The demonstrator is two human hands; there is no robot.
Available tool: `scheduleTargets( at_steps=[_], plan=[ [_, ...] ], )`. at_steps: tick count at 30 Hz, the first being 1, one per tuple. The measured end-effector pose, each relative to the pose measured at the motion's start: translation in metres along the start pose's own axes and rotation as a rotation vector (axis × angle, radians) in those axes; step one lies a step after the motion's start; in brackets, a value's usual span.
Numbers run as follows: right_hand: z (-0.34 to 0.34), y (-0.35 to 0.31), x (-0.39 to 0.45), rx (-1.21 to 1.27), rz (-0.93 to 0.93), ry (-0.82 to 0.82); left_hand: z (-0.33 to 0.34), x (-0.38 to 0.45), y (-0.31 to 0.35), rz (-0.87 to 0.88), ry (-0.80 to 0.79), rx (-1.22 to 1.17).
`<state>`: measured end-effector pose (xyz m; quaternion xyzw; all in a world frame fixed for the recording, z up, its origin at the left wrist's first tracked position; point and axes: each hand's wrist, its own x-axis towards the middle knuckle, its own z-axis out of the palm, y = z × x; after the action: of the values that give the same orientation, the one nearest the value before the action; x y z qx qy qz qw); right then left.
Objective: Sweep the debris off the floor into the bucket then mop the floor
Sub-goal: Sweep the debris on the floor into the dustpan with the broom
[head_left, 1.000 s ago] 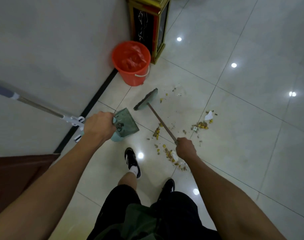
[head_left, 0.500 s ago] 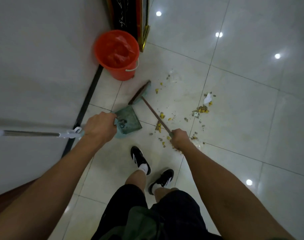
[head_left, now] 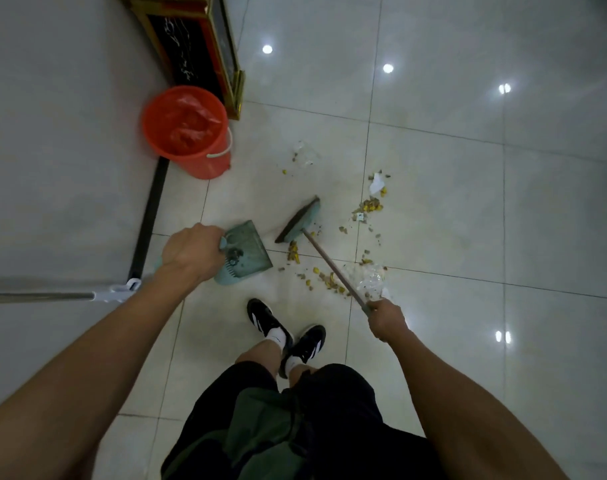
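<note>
Two hands busy: left hand [head_left: 191,252] clenched on teal plastic dustpan [head_left: 248,252], right hand [head_left: 386,322] gripping brown-handled broom [head_left: 300,220] amid scattered yellow debris [head_left: 324,278].

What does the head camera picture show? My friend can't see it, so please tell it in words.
A person sweeps scattered debris with a broom in the right hand, holding a dustpan in the left hand. A red bucket stands by the wall.

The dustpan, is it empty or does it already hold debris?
Empty, apparently: the dustpan tray looks bare, and debris lies scattered on the floor.
</note>
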<state>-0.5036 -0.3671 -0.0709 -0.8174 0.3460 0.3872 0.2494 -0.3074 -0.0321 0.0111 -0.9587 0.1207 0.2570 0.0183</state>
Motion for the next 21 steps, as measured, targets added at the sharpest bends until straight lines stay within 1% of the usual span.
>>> scheduleTargets(
  at_steps=[2, 5, 10, 14, 18, 21],
  plan=[
    [-0.002, 0.015, -0.002, 0.085, -0.002, 0.047, -0.003, -0.005, 0.007, 0.002, 0.034, 0.017],
    [-0.004, 0.021, -0.003, 0.157, -0.023, 0.066, -0.008, -0.010, 0.013, 0.010, 0.089, 0.015],
    [-0.012, -0.004, 0.004, 0.267, -0.074, 0.103, -0.020, -0.001, 0.016, 0.027, 0.127, 0.030],
    [-0.021, -0.048, 0.010, 0.360, -0.101, 0.134, -0.032, 0.021, 0.011, 0.045, 0.150, 0.053],
    [-0.028, -0.110, 0.034, 0.380, -0.096, 0.135, -0.052, 0.062, -0.001, 0.056, 0.113, 0.048],
    [-0.037, -0.164, 0.056, 0.392, -0.080, 0.157, -0.071, 0.101, -0.016, 0.099, 0.091, 0.051]
  ],
)
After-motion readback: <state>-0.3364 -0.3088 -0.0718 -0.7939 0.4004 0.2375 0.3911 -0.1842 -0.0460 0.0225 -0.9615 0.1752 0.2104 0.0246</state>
